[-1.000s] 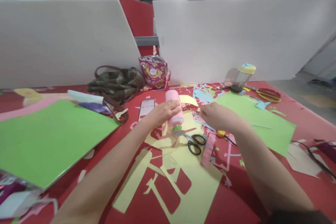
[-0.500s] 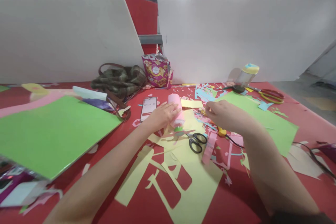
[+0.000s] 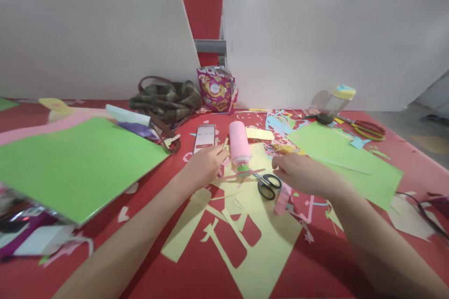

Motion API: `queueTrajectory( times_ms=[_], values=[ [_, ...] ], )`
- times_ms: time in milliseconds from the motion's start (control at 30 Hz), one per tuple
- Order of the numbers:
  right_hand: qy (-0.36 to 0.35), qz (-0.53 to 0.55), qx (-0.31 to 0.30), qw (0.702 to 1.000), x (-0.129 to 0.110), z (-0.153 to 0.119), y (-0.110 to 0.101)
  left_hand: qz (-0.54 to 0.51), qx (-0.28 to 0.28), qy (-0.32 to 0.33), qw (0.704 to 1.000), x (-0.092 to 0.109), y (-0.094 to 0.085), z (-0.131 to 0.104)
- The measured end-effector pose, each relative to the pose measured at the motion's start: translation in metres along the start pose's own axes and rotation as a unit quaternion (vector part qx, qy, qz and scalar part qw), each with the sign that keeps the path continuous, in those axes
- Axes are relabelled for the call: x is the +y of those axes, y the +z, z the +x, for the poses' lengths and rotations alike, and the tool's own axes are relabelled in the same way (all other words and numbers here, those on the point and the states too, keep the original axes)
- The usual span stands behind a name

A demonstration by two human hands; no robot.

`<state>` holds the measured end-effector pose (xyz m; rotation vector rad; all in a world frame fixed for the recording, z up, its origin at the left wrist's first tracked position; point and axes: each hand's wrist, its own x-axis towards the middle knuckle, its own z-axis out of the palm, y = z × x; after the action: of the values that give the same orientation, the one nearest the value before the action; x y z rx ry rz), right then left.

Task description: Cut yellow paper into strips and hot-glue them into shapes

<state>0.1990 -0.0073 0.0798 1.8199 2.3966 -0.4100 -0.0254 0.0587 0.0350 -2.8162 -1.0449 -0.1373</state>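
My left hand (image 3: 206, 163) has closed, curled fingers left of the pink bottle (image 3: 239, 142); a thin pale yellow strip (image 3: 226, 142) shows at its fingertips, but its grip is unclear. The bottle lies with its green cap (image 3: 242, 167) towards me, touched by neither hand. Right of the black-handled scissors (image 3: 269, 186), my right hand (image 3: 298, 170) is curled with thumb and fingers together; anything between them is hidden. Cut yellow paper (image 3: 271, 243) spreads below the hands.
A phone (image 3: 205, 136) lies behind my left hand. Green sheets lie left (image 3: 80, 168) and right (image 3: 354, 163). At the back are a plaid bag (image 3: 168, 98), a purple snack bag (image 3: 216, 88), a clear bottle (image 3: 336, 103) and red-yellow scissors (image 3: 368, 130). Paper scraps are scattered around.
My left hand has come off the pink bottle and moved down and left, its fingers now curled. My right hand has shifted slightly towards me. The camera view has shifted a little.
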Motion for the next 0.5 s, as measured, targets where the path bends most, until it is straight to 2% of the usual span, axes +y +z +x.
queueTrajectory(
  times_ms=[133,267,367,500],
  values=[
    [-0.028,0.034,-0.011,0.999,0.002,0.000,0.017,-0.041,-0.104,-0.027,0.993,-0.002,-0.012,-0.014],
    [-0.080,0.073,0.024,0.994,0.000,-0.003,0.034,-0.099,-0.209,-0.052,0.971,-0.002,-0.018,-0.028],
    [-0.132,0.096,0.026,0.986,-0.006,-0.006,0.048,-0.138,-0.224,-0.060,0.963,-0.002,-0.013,-0.035],
    [-0.178,0.087,0.038,0.979,-0.017,-0.008,0.066,-0.170,-0.185,-0.060,0.966,-0.006,0.004,-0.041]
  ],
)
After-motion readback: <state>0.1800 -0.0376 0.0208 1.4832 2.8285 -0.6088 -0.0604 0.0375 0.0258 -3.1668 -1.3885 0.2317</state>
